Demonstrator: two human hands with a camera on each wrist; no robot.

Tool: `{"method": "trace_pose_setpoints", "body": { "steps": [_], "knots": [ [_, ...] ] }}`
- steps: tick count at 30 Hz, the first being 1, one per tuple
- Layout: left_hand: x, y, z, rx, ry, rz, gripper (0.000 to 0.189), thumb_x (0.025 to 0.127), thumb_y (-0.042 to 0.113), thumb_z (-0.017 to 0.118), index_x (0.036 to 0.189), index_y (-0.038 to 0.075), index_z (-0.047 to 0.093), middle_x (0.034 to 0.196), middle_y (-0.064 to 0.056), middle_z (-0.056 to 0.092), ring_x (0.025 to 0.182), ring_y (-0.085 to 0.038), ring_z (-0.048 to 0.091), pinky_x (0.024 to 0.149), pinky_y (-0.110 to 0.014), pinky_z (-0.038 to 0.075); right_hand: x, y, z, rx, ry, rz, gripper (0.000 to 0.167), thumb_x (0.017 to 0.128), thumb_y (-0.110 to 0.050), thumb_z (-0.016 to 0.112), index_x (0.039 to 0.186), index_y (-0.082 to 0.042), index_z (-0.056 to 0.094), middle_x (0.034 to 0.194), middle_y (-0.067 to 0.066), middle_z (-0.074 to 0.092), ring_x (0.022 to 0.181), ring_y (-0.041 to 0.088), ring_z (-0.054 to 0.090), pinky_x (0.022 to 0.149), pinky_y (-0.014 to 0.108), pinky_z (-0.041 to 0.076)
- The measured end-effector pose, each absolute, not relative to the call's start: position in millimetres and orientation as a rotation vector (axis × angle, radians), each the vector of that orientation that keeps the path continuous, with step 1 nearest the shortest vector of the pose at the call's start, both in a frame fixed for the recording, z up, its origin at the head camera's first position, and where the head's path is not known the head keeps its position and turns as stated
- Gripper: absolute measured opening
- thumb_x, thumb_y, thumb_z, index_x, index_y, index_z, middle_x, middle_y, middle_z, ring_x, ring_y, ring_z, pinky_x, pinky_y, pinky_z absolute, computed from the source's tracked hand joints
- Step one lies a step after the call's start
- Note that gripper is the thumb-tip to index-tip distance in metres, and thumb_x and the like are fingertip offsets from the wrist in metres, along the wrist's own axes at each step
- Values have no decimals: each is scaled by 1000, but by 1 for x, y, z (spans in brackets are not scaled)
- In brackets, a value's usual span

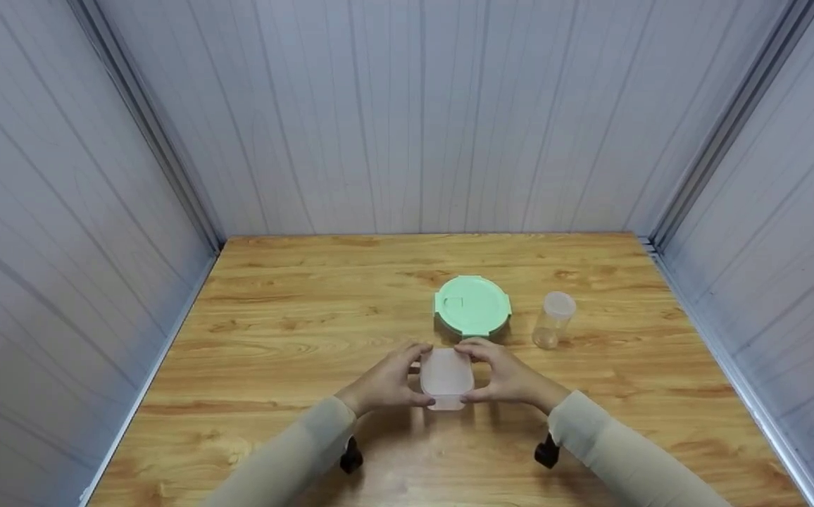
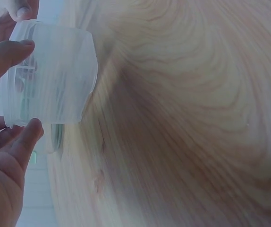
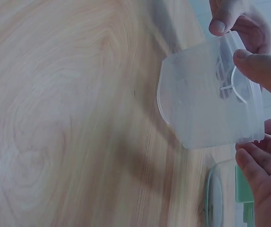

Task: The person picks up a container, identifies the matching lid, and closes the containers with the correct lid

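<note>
A translucent white plastic box (image 1: 447, 372) is held between both hands near the front middle of the wooden table. My left hand (image 1: 394, 380) grips its left side, thumb at the near corner and fingers at the far corner. On the opposite side my right hand (image 1: 509, 377) grips it the same way. In the left wrist view the box (image 2: 55, 73) has its rim end by the fingers, with its other end close over the wood. From the right wrist view, a curved molded line shows on the box (image 3: 211, 94) near the right thumb.
Just beyond the hands stands a round glass container with a mint-green clip lid (image 1: 474, 306). A clear plastic jar with a whitish lid (image 1: 559, 304) stands to its right. Pale panel walls (image 1: 407, 120) enclose the wooden table (image 1: 294, 303) at the back and sides.
</note>
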State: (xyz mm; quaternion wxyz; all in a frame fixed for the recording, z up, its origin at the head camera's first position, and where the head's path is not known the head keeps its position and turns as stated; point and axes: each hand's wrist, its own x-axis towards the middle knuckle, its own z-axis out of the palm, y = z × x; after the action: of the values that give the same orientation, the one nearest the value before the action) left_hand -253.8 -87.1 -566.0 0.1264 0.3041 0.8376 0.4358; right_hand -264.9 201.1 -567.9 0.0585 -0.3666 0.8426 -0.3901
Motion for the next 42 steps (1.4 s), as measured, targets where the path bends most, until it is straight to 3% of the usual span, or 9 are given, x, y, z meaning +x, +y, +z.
{"method": "trace_pose_setpoints", "body": {
  "steps": [14,21,29,42],
  "knots": [
    [-257,-85,-568,836,2397,1312,100,84,26,97,162,-2,42,154,-12,53,134,-33,63,111,-38,57,-262,200,-566,-1086,2569,-1148,83,85,-28,96,151,5,58,148,21,62,134,39,63,110,53,58],
    [-257,-86,-569,812,2394,1317,91,92,36,90,162,-1,44,149,-13,56,128,-32,66,105,-38,61,-263,199,-568,-1075,2573,-1145,77,95,-33,87,152,8,54,150,25,61,134,43,62,108,60,57],
    [-258,-83,-571,780,2381,1311,91,96,39,85,165,2,40,152,-13,53,122,-28,66,100,-33,62,-262,193,-564,-1016,2573,-1050,83,98,-40,82,158,6,48,155,25,55,140,44,58,113,63,53],
    [-262,-76,-563,715,2348,1358,79,88,24,93,152,2,53,142,-14,62,118,-24,64,94,-35,62,-265,187,-552,-954,2577,-952,84,94,-39,85,155,8,52,154,27,57,143,47,55,119,65,46]
  ]
}}
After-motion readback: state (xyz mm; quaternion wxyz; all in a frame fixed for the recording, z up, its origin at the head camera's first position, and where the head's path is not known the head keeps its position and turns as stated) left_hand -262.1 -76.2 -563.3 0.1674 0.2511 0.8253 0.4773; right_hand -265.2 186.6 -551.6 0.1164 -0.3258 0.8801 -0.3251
